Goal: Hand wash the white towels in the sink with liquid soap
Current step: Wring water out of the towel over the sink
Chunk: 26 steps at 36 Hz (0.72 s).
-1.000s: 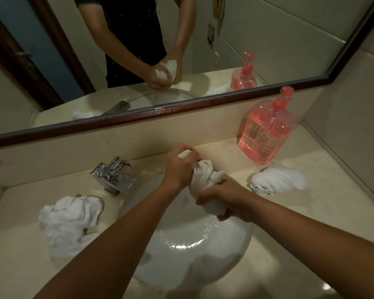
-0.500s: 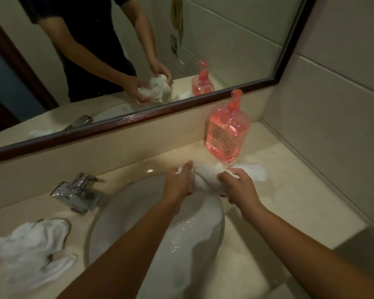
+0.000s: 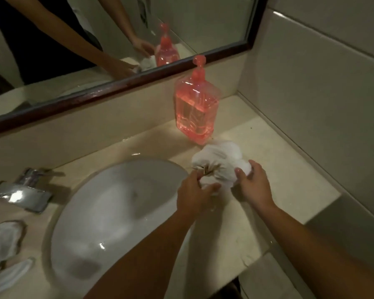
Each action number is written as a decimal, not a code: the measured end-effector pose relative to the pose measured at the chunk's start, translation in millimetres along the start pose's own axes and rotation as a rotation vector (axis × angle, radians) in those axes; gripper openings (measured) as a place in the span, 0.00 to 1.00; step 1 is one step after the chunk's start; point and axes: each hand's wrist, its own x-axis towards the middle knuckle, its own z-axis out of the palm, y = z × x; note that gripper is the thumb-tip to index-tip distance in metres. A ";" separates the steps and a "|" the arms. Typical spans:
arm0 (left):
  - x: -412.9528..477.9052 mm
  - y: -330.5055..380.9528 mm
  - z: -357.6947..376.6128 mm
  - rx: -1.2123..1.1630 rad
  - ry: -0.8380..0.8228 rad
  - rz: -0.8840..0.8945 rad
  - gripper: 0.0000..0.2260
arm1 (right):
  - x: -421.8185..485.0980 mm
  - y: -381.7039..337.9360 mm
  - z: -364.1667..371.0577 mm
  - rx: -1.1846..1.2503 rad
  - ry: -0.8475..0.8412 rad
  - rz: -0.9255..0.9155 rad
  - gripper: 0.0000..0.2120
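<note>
A wet, bunched white towel lies on the counter right of the white sink, against another white towel behind it. My left hand grips the bunched towel's near left end. My right hand holds its right side with curled fingers. A pink liquid soap bottle with a pump stands just behind the towels, by the mirror ledge. A third white towel lies crumpled on the counter at the far left.
A chrome tap sits at the sink's back left. A dark-framed mirror runs along the back wall and reflects my arms. A tiled wall closes the right side. The beige counter ends at a front edge near my right forearm.
Both hands have carried the wrung towel from above the basin to the counter on the right, down beside the towel lying by the soap bottle. The view has swung right.
</note>
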 end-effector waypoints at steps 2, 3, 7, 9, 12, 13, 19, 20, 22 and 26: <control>0.2 2.1 3.8 0.138 0.050 0.059 0.24 | -0.1 3.6 0.3 -0.033 0.002 0.006 0.26; -0.3 3.0 3.9 0.167 0.058 0.071 0.26 | 0.1 4.2 0.6 -0.058 0.014 0.001 0.27; -6.2 -1.9 -4.5 0.088 0.122 0.104 0.24 | -11.2 -8.7 6.9 -0.140 0.123 -0.129 0.26; -11.4 -4.0 -15.2 -0.047 0.165 0.077 0.23 | -21.7 -22.1 15.6 -0.138 0.119 -0.237 0.28; -17.2 -8.4 -38.2 -0.191 0.232 0.083 0.22 | -34.3 -45.3 35.3 -0.142 0.078 -0.299 0.26; -20.1 -10.1 -49.1 -0.209 0.256 0.091 0.23 | -39.0 -54.9 43.7 -0.137 0.063 -0.323 0.23; -46.8 -44.0 -134.3 -0.186 0.401 0.105 0.20 | -83.7 -107.9 111.6 -0.146 -0.102 -0.523 0.17; -52.6 -54.4 -149.1 -0.178 0.431 0.108 0.16 | -93.1 -117.2 124.4 -0.141 -0.137 -0.544 0.17; -69.2 -77.9 -180.4 -0.157 0.495 0.084 0.09 | -114.5 -138.4 152.4 -0.112 -0.213 -0.603 0.19; -115.8 -134.1 -237.6 -0.097 0.618 0.004 0.08 | -166.2 -172.1 212.5 -0.084 -0.427 -0.719 0.15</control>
